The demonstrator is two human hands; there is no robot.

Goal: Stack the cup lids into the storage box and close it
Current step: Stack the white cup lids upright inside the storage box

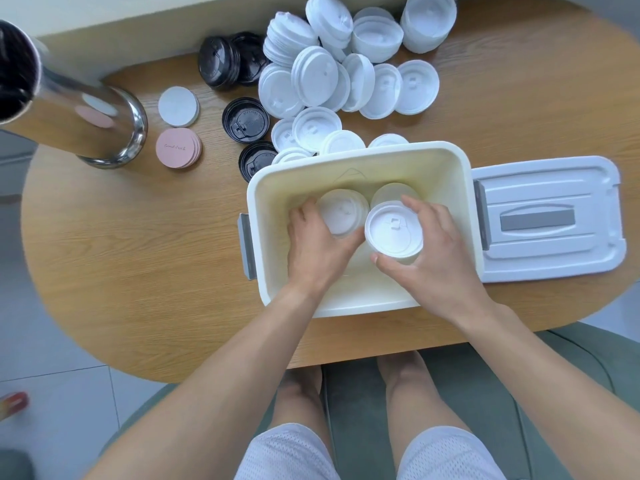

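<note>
Head view. Cream storage box [360, 157] sits open on the desk [138, 254], near edge toward the person. Its pale box lid [550, 220] lies flat on the desk just right of it, grey handle up.

Right hand [440, 258] reaches into the box; its grip is clamped on a short stack of white cup lids [394, 232], thumb on the near rim, fingers curled over the far rim. Left hand [318, 244] is also inside, fingers wrapped round the left side of a second white stack [343, 211] standing on the box floor. A third stack [391, 195] shows behind the right hand's load, partly hidden.

Loose lids wait on the far desk: a white pile [332, 71] and a few black lids [242, 119]. To the left are round pink [176, 147] and white coasters [178, 105] and a steel canister [86, 119].

Handling judgement: the lids look like thin moulded plastic, very light, springy, smooth and a bit slippery. Nested stacks likely shear sideways if tilted. Best hold is across the rim, opposite sides, gentle squeeze; hard pressure may buckle the rim. Lower each stack level.
</note>
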